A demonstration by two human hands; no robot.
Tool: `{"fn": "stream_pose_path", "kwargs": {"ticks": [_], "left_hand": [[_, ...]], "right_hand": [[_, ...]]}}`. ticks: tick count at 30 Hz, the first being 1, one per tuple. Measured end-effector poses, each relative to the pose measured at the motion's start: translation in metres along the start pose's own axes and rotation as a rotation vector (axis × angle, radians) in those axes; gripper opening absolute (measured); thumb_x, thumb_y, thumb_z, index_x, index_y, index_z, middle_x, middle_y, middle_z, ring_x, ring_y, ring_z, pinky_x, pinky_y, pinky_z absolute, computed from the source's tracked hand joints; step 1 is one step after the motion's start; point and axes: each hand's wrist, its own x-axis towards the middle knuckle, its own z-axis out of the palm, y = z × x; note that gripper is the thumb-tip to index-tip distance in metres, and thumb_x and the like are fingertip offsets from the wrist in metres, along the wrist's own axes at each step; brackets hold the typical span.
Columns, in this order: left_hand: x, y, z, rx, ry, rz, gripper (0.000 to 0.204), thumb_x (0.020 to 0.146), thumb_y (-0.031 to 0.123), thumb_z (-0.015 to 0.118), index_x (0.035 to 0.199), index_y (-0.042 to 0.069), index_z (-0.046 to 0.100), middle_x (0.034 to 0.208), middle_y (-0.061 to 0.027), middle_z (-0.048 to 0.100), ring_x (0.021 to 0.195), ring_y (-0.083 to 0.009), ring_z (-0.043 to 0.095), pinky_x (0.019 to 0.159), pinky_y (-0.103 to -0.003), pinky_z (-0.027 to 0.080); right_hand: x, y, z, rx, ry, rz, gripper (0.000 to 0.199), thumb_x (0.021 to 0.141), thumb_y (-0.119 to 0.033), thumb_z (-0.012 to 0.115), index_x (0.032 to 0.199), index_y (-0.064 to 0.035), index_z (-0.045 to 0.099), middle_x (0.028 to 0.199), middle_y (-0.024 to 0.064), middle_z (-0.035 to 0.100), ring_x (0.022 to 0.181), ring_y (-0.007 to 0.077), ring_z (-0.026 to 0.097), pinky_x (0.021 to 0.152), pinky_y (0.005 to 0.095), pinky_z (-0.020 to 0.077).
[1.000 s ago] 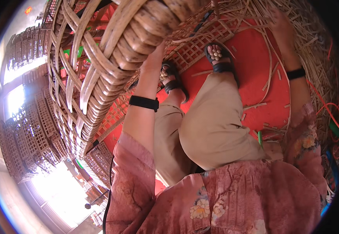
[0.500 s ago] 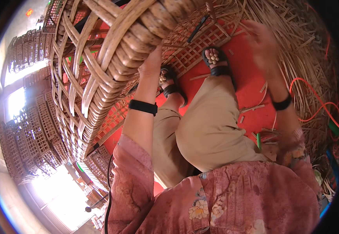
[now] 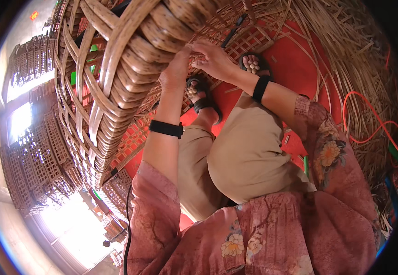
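Observation:
A large woven basket (image 3: 130, 68) of glossy brown strips, its thick braided rim close to me, fills the upper left. My left hand (image 3: 175, 71) is at the rim's right side, closed against the weave, with its fingers partly hidden by the braid. Beside it my right hand (image 3: 212, 60) reaches in from the right. Its fingers are bent and meet the left hand at the edge of the rim. Whatever thin piece may be between these fingertips is too small to make out.
Loose cane strips (image 3: 345, 50) lie heaped at the right. An orange cord (image 3: 368, 114) loops beside them. Red flooring (image 3: 295, 68) with scraps spreads around my sandalled feet. Stacks of lattice-woven panels (image 3: 38, 160) stand at the left, near bright openings.
My right hand has swung left from above the strip heap to join the left hand at the rim. The basket has shifted slightly left. Several long strips now trail across the red floor.

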Motion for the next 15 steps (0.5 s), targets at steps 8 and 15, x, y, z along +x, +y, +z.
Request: {"fn": "stream_pose_path", "kwargs": {"ticks": [8,15], "left_hand": [[-0.017,-0.002,-0.036,0.004,-0.163,0.226,0.030,0.070,0.028,0.074,0.082,0.001,0.065,0.075,-0.0100,0.066,0.070,-0.0199,0.062,0.069,-0.031,0.047],[-0.046,-0.003,-0.047,0.213,-0.217,-0.009,0.027,0.083,0.025,0.063,0.087,-0.001,0.063,0.082,-0.0100,0.065,0.075,-0.0139,0.060,0.070,-0.032,0.047]], "right_hand": [[0.016,-0.032,0.001,-0.131,-0.125,0.408,0.033,0.069,-0.018,0.072,0.094,-0.0008,0.059,0.087,0.0147,0.062,0.083,0.0234,0.062,0.070,0.0332,0.0475],[0.009,0.003,0.012,-0.014,-0.071,0.398,0.033,0.069,-0.025,0.070,0.090,-0.0023,0.061,0.079,0.0163,0.063,0.074,0.0285,0.062,0.068,0.0363,0.0464]]}}
